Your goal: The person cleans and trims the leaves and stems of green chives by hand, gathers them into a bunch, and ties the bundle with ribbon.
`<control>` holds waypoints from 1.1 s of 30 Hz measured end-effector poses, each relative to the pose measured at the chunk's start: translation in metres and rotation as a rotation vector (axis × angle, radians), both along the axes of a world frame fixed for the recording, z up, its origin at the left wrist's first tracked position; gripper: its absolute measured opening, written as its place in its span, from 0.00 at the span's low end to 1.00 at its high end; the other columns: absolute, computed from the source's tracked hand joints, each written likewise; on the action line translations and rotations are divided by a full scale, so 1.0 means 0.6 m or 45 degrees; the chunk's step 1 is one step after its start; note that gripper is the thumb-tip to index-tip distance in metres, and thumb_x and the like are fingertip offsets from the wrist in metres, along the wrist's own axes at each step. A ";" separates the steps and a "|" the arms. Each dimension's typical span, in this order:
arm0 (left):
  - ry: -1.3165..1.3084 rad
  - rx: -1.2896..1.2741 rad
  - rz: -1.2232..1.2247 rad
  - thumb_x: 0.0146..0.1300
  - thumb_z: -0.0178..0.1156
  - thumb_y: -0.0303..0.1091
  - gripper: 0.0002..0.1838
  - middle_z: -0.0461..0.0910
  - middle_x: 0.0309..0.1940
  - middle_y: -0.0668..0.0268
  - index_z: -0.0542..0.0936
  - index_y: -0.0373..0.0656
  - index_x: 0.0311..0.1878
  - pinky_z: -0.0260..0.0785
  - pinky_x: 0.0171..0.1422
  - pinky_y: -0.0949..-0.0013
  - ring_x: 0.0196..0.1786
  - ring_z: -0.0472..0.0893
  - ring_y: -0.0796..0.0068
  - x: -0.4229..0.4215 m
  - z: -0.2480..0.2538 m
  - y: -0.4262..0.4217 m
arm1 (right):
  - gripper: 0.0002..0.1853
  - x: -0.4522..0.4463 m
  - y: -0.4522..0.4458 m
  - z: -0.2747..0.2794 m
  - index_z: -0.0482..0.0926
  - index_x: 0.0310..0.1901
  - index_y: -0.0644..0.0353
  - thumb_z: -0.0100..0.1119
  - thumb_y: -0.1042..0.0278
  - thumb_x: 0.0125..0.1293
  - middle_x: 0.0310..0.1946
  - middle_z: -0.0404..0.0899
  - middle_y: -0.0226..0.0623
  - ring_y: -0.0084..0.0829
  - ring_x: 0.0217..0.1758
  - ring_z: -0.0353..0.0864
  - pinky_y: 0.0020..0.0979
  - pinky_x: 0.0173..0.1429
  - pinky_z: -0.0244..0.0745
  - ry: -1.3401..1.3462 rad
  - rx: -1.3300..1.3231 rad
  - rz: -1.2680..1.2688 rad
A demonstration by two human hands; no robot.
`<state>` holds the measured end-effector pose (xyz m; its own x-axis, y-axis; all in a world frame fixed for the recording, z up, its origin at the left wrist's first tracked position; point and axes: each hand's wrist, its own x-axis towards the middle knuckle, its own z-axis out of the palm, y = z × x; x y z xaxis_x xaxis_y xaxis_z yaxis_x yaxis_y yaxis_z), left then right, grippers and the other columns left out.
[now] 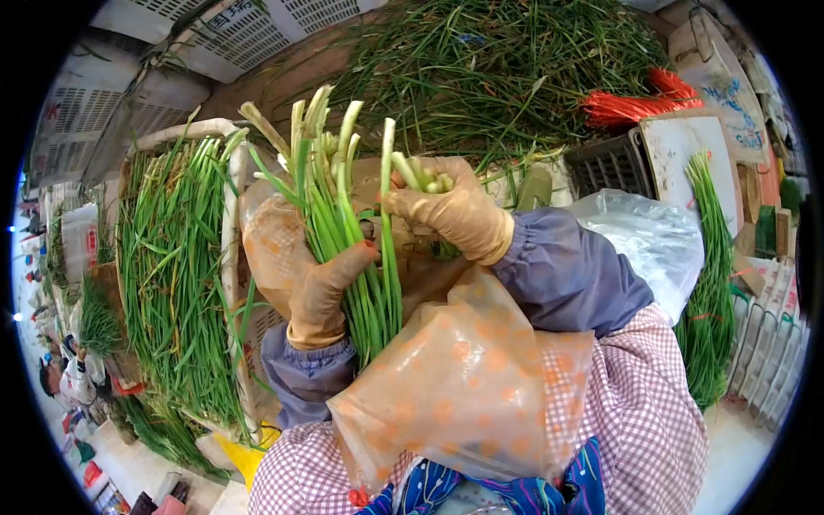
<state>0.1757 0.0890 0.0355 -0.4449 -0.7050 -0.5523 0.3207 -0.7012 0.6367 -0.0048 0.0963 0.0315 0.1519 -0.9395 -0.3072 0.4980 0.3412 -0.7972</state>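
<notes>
My left hand [322, 292], in a tan glove with a worn, dark thumb tip, is wrapped round a bunch of long green stalks [330, 215]. Their thick, pale cut ends point up and away from me, and the lower parts run down toward my lap. To its right, my right hand [459, 215], gloved too, is closed on a few short pale-green stalk ends [421, 176]. One single stalk [389, 232] stands upright between the hands, close to the right fingertips. A translucent plastic apron with orange spots [446, 386] covers my lap.
A white crate [232, 206] full of long green stalks [172, 275] stands at the left. Loose greens [489, 69] are heaped ahead, with red ties [639, 101] at their right edge. A clear plastic bag [644, 245] and a tied green bundle [708, 318] lie at the right. A person [73, 378] is far left.
</notes>
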 end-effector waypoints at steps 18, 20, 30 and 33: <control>0.003 0.034 -0.007 0.51 0.62 0.27 0.29 0.79 0.34 0.64 0.69 0.37 0.59 0.76 0.34 0.73 0.31 0.81 0.73 -0.005 0.010 -0.007 | 0.07 -0.003 -0.014 -0.018 0.80 0.36 0.62 0.64 0.71 0.56 0.23 0.75 0.24 0.13 0.23 0.67 0.18 0.25 0.61 -0.141 -0.006 0.212; 0.014 0.032 -0.007 0.51 0.63 0.27 0.26 0.79 0.34 0.63 0.71 0.37 0.56 0.76 0.34 0.73 0.31 0.80 0.73 -0.004 0.005 -0.005 | 0.08 -0.005 -0.017 -0.009 0.81 0.37 0.63 0.65 0.71 0.56 0.23 0.76 0.26 0.14 0.23 0.68 0.18 0.24 0.62 0.065 -0.123 0.197; 0.045 -0.048 -0.121 0.53 0.61 0.27 0.19 0.78 0.30 0.62 0.72 0.37 0.49 0.77 0.33 0.69 0.29 0.80 0.69 0.005 -0.019 -0.012 | 0.09 -0.038 -0.010 -0.021 0.81 0.35 0.63 0.68 0.68 0.55 0.20 0.75 0.25 0.13 0.19 0.66 0.19 0.21 0.60 0.272 0.025 0.443; -0.062 -0.063 0.033 0.52 0.62 0.28 0.19 0.77 0.28 0.64 0.72 0.37 0.49 0.76 0.33 0.69 0.28 0.79 0.70 -0.019 0.004 -0.002 | 0.10 -0.040 -0.014 -0.020 0.81 0.38 0.62 0.67 0.68 0.56 0.23 0.77 0.25 0.14 0.23 0.69 0.20 0.25 0.65 0.561 -0.183 0.336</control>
<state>0.1642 0.0875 0.0380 -0.3995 -0.7429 -0.5372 0.3062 -0.6604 0.6856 -0.0290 0.0876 0.0193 0.2741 -0.9241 -0.2662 0.0178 0.2816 -0.9594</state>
